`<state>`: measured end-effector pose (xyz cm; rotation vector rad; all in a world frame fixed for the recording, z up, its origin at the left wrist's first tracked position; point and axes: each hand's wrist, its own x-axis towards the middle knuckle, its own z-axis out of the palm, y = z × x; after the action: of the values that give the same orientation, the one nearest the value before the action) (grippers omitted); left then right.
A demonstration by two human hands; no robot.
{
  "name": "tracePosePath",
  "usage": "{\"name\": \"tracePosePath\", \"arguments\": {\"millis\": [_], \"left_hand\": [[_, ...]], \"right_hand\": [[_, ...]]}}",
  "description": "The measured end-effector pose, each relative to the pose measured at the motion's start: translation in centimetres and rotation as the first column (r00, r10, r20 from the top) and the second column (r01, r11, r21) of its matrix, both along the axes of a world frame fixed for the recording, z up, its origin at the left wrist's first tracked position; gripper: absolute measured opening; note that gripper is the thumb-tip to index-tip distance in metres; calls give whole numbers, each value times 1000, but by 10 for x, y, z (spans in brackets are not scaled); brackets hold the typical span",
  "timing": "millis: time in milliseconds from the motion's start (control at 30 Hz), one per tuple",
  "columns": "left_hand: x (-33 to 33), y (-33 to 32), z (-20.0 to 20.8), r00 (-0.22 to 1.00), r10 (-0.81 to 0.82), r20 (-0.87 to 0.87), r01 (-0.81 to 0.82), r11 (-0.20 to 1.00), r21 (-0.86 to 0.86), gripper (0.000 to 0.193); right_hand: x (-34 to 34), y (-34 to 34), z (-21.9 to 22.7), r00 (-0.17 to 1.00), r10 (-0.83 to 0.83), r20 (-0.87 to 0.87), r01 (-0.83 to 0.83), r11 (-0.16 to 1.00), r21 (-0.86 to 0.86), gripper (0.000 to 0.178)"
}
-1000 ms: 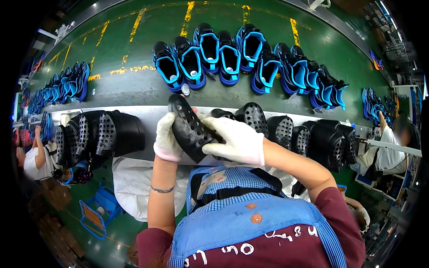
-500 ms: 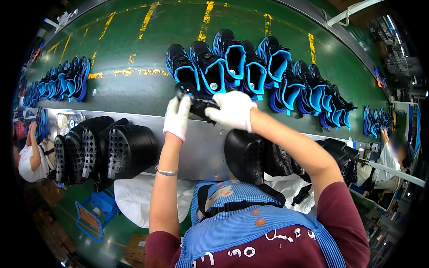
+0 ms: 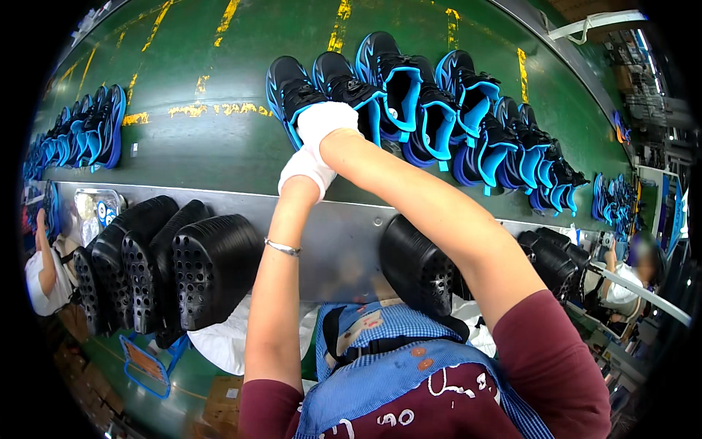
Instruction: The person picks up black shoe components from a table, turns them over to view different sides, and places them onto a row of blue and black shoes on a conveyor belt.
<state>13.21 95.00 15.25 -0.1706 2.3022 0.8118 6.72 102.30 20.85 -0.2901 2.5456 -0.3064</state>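
Note:
Both my hands wear white gloves and come together at the green table's near side. My right hand lies across the opening of a black sneaker with a bright blue lining, crossing in front of my left hand. My left hand sits just below it, its wrist beside the right forearm. The fingers of both hands are hidden, and so is anything between them. Right beside them stands another black and blue sneaker, toe pointing away.
More black and blue sneakers stretch to the right, with another group at far left. Black ribbed blocks with perforated ends, boot-like in shape, line the metal ledge. People sit at both sides, and a blue stool stands low at left.
My right hand has moved left and now covers the first sneaker's opening. The dark piece that was between my hands is out of sight. The whole view has shifted slightly.

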Motion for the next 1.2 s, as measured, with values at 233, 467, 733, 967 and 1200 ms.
{"name": "tracePosePath", "arguments": {"millis": [233,467,733,967,1200], "left_hand": [[-6,-10,-47,994,-94,-50,94,996,8,42],[-20,-22,-52,993,-116,-14,112,975,-190,40],[-18,-8,-9,991,-76,-108,46,964,-260,55],[23,38,23,634,-283,-720,221,958,-181,49],[-9,34,-1,808,-339,-482,307,940,-146,48]], "right_hand": [[-15,-5,-24,999,0,54,4,997,-71,33],[-35,-25,-65,986,-166,-19,134,856,-499,43],[-21,27,-15,976,67,208,-2,953,-302,49],[88,212,91,985,-166,-44,111,813,-572,36],[280,328,161,517,-808,281,828,391,-401,27]]}}
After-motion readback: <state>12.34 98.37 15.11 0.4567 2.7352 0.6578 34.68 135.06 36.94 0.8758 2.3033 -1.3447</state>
